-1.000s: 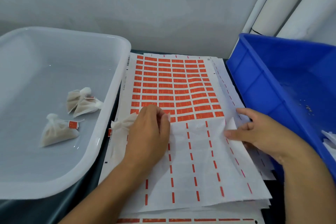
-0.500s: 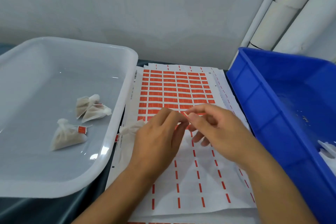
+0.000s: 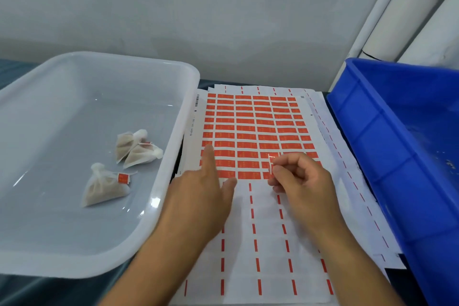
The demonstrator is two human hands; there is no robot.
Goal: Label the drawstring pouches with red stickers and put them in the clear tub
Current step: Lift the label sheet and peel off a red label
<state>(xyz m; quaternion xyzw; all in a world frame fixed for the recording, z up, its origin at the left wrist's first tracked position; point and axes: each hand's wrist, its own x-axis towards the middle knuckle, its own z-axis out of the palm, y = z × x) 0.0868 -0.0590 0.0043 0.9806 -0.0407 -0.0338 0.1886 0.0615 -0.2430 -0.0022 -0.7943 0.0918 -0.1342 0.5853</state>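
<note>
At the bottom centre of the frame, the left hand [image 3: 201,196] lies flat on the sticker sheet [image 3: 260,231], fingers straight and spread, forefinger pointing up toward the red rows. Just to its right, the right hand [image 3: 300,181] is raised a little above the sheet, its thumb and forefinger pinching a small red sticker [image 3: 270,165] that stands upright; the sticker looks partly peeled, though blur makes this hard to judge. At the left, the clear tub [image 3: 171,156] touches the sheet's edge and holds three pouches: one labelled pouch [image 3: 104,186] nearer, a pair of pouches [image 3: 136,148] farther in. A blue bin [image 3: 372,144] fills the right side.
</note>
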